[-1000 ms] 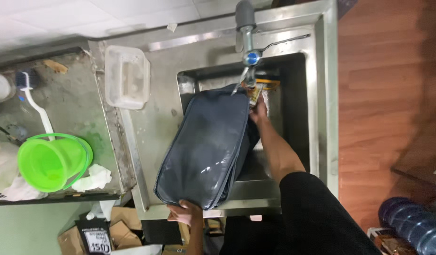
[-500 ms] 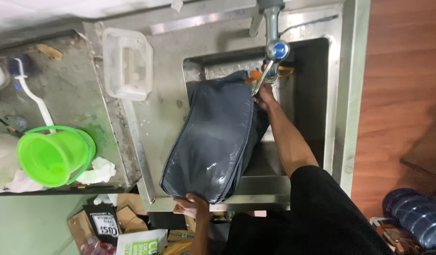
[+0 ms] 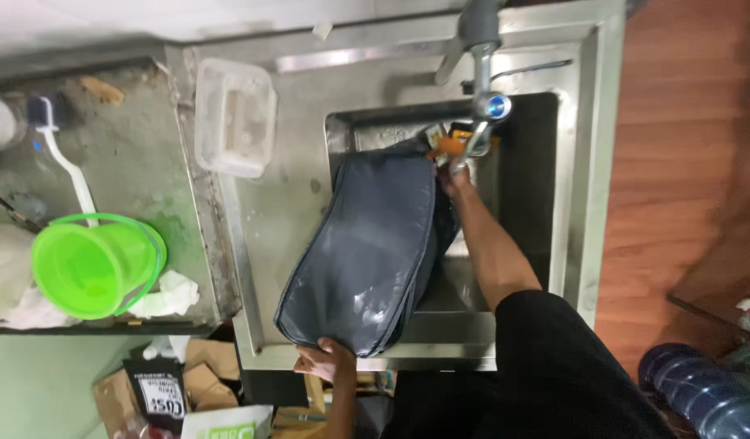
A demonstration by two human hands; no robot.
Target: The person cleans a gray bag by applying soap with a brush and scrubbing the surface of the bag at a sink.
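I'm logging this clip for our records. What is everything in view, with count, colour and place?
bag: one, dark blue, wet, lying across the sink's edge
sink: one, steel, centre
tap: one, grey, above the basin
plastic box: one, clear, on the steel drainboard
bucket: one, green, on the left counter
brush: one, white handle, behind the bucket
water jugs: blue, count unclear, bottom right
left hand: grips the bag's near end
right hand: at the bag's far end under the tap

head view, straight down over sink [image 3: 570,203], near
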